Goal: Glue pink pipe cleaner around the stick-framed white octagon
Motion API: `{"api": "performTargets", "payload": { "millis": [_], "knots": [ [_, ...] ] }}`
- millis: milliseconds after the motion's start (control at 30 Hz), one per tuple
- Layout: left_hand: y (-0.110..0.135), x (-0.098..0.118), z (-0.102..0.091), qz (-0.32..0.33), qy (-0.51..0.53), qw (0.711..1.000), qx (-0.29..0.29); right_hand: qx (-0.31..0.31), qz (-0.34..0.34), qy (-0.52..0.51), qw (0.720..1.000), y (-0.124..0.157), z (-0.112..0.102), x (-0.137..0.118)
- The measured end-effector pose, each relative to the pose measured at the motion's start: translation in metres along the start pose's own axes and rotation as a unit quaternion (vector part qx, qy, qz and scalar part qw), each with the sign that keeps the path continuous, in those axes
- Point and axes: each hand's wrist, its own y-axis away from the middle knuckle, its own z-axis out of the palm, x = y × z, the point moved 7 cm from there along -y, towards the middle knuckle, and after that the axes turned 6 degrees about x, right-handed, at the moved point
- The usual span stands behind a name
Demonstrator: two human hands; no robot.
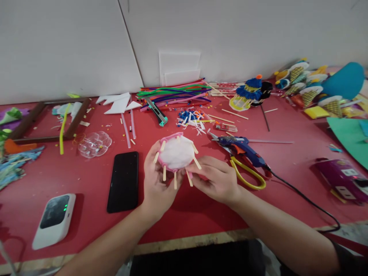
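Note:
A round white disc (176, 153) with several short wooden sticks around its edge is held up above the red table. Pink pipe cleaner (169, 167) runs along its rim on the left and bottom. My left hand (156, 182) is wrapped round the disc from the left and below. At the lower right rim, my right hand (215, 176) pinches a pink end, probably of the same pipe cleaner, beside one of the sticks. Its fingertips partly hide that end.
A glue gun (244, 147) and yellow-handled scissors (248, 178) lie to the right. Left are a black phone (123, 182) and a white device (54, 220). Behind lie a cutter (156, 112), pipe cleaners (178, 94), foam scraps (191, 117) and a blue-hatted figure (248, 92).

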Motion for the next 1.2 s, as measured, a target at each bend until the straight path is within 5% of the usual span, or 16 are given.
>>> {"api": "performTargets", "payload": {
  "millis": [200,300,400,500,600,667,767,867,1200],
  "knots": [
    [0.012,-0.023,0.006,-0.177,0.142,0.974,0.001,0.049,0.207,-0.068,0.975,0.008,0.002,0.024],
    [0.019,-0.033,0.009,-0.235,0.173,0.956,-0.003,0.048,0.357,-0.217,0.907,0.021,0.017,0.047],
    [0.022,-0.041,0.011,-0.283,0.198,0.938,0.001,0.022,0.407,-0.333,0.851,0.026,0.029,0.054],
    [0.023,-0.047,0.015,-0.333,0.246,0.91,-0.001,0.009,0.369,-0.249,0.896,0.021,0.02,0.05],
    [0.022,-0.05,0.019,-0.383,0.303,0.872,-0.006,-0.012,0.215,-0.083,0.973,0.006,0.005,0.032],
    [0.022,-0.051,0.022,-0.415,0.327,0.849,-0.013,-0.031,0.098,-0.001,0.995,0.0,0.0,0.019],
    [0.024,-0.052,0.023,-0.45,0.345,0.823,-0.01,-0.05,0.01,0.074,0.996,-0.001,-0.001,0.013],
    [0.026,-0.054,0.023,-0.467,0.347,0.813,-0.004,-0.051,-0.001,0.086,0.995,0.0,-0.002,0.015],
    [0.026,-0.053,0.025,-0.429,0.328,0.841,-0.038,-0.061,-0.047,0.107,0.991,-0.008,-0.005,0.009]
  ]
}}
